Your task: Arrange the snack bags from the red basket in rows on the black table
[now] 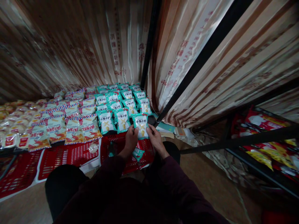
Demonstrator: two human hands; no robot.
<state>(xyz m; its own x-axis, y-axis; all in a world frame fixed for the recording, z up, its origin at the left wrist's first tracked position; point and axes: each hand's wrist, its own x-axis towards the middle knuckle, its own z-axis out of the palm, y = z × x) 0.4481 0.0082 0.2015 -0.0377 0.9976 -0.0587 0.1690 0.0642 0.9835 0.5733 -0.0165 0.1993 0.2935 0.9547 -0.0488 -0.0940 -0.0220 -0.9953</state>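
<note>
Between my two hands is a teal-and-white snack bag [141,123], held upright at the front right end of the display. My left hand [131,139] grips its left edge, thumb on the front. On the opposite edge, my right hand [157,138] has its thumb against the bag and its fingers behind. Rows of matching teal snack bags [122,119] stand just left of and behind the held one. Below my hands, another teal bag [138,153] lies in a red basket [130,168].
Orange-and-white snack bags [74,129] and clear-wrapped round snacks [17,126] continue leftward. More red baskets [67,157] sit beneath the display. Dark metal posts [182,90] slant before pleated curtains [81,46]. At right, a rack holds red and yellow packets [268,149].
</note>
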